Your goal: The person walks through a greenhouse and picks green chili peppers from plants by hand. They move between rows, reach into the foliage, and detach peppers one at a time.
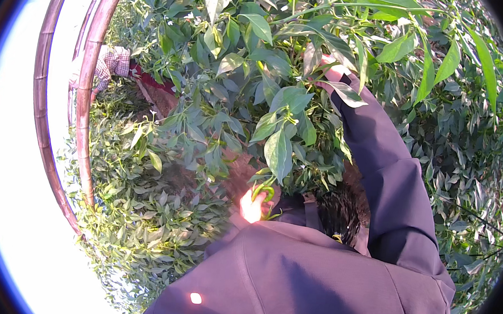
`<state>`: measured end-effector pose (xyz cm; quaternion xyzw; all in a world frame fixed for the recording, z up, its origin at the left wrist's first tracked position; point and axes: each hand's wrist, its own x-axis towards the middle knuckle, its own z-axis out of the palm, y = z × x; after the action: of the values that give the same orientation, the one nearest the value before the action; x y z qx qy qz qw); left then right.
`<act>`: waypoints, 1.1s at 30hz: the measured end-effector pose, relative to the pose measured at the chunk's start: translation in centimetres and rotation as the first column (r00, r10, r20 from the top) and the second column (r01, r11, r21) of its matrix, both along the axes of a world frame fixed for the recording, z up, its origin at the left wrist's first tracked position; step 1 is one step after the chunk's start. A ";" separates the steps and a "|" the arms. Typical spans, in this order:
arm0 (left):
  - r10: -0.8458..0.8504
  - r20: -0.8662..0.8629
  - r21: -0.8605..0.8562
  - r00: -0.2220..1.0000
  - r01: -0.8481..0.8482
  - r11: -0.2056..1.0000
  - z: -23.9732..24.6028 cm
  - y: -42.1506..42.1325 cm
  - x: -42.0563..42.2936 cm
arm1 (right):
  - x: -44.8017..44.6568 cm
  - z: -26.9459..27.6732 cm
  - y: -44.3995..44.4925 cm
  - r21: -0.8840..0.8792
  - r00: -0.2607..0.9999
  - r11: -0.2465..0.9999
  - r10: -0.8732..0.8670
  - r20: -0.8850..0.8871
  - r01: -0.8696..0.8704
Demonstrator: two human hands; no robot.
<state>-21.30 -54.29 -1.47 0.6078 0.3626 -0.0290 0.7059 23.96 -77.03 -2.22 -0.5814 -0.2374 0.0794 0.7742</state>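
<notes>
My left hand (pixel 251 207), washed out by bright sun, is close to the front of my dark jacket (pixel 313 275). Several long green chili peppers (pixel 264 193) stick out of its closed fingers. Farther forward, my right hand (pixel 334 71) reaches into a leafy pepper plant (pixel 280 115) with small white flowers. Leaves cover most of its fingers, so what it touches or holds is hidden. Single pepper leaves (pixel 347 93) hang across the right wrist and cuff.
Curved bamboo poles (pixel 93 58) rise at the left against glare. Beyond them a person in a checked shirt (pixel 113 62) bends among the plants. Dense pepper foliage (pixel 468 128) stands at the right. Bare soil (pixel 239 171) shows between rows. A dark shaggy thing (pixel 341 211) lies below my right arm.
</notes>
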 end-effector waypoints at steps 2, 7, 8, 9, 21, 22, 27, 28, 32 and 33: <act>0.006 0.060 -0.015 0.998 -0.005 1.000 -0.9 0.0 0.0 | 0.0 0.1 0.0 -0.019 1.000 1.000 0.003 -0.011 -0.004; 0.051 0.071 -0.059 0.996 -0.047 0.997 0.4 -1.3 1.0 | -0.1 1.4 -1.5 -0.094 0.998 0.995 -0.041 -0.041 0.037; 0.032 0.051 -0.004 0.998 -0.031 0.999 0.9 -1.5 1.1 | -0.3 1.8 -1.8 -0.112 0.997 0.992 -0.057 -0.051 0.051; 0.020 0.031 0.045 0.999 -0.022 0.999 1.1 -1.5 1.0 | -0.7 2.3 -1.7 -0.137 0.996 0.989 -0.070 -0.061 0.061; 0.334 0.071 -0.183 0.940 -0.317 0.931 -3.4 -0.8 -0.2 | -10.5 9.3 -2.2 -0.450 0.939 0.859 -0.327 -0.110 0.246; 0.339 0.057 -0.204 0.939 -0.321 0.925 -4.0 -0.5 -0.6 | -11.6 9.8 -2.1 -0.477 0.937 0.843 -0.334 -0.106 0.247; 0.479 -0.005 -0.291 0.878 -0.460 0.839 -8.3 0.5 -2.9 | -17.1 11.5 -0.8 -0.685 0.969 0.721 -0.230 -0.086 0.110; 0.474 -0.002 -0.317 0.880 -0.450 0.835 -8.8 0.7 -3.1 | -18.8 12.3 -1.2 -0.754 0.980 0.654 -0.183 -0.080 0.060; 0.517 0.039 -0.368 0.855 -0.469 0.803 -10.1 0.8 -3.2 | -26.0 18.8 -0.3 -0.921 0.940 0.346 0.337 -0.055 -0.178; 0.541 0.037 -0.369 0.840 -0.492 0.789 -10.6 0.9 -3.3 | -27.8 22.4 2.2 -0.914 0.908 0.303 0.397 -0.136 -0.270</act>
<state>-24.63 -53.41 -12.11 0.3524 0.4534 0.1454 0.8057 -3.79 -74.82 20.17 -0.8516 -0.3119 0.3219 0.2718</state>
